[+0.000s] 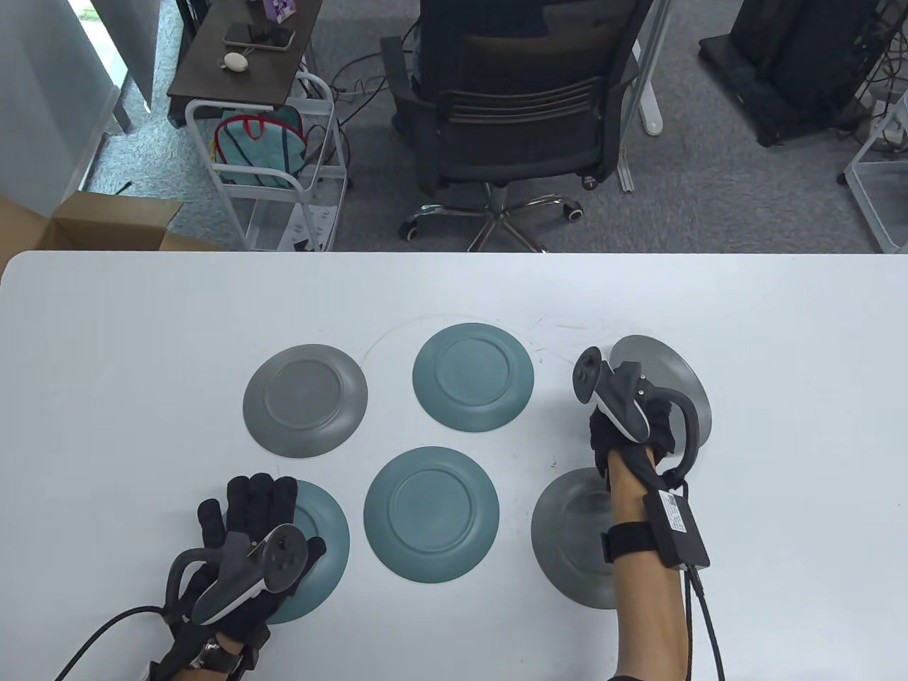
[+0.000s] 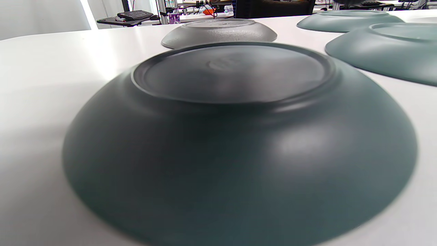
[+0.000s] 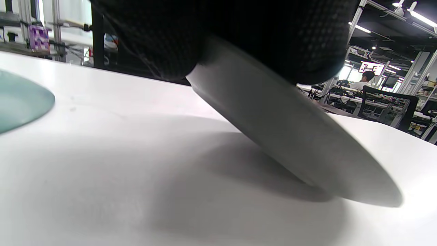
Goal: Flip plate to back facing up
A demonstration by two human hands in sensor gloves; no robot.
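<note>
Six plates lie on the white table. My right hand grips the near rim of a grey plate at the far right. That plate is tilted: in the right wrist view my gloved fingers hold its upper edge and the plate's lower edge rests on the table. My left hand is spread flat, fingers straight, over the left part of a teal plate that lies back up; whether it touches the plate I cannot tell. The left wrist view shows this teal plate with no fingers in sight.
A grey plate, a teal plate and another teal plate lie back up in the middle. A grey plate lies partly under my right forearm. An office chair stands beyond the table's far edge.
</note>
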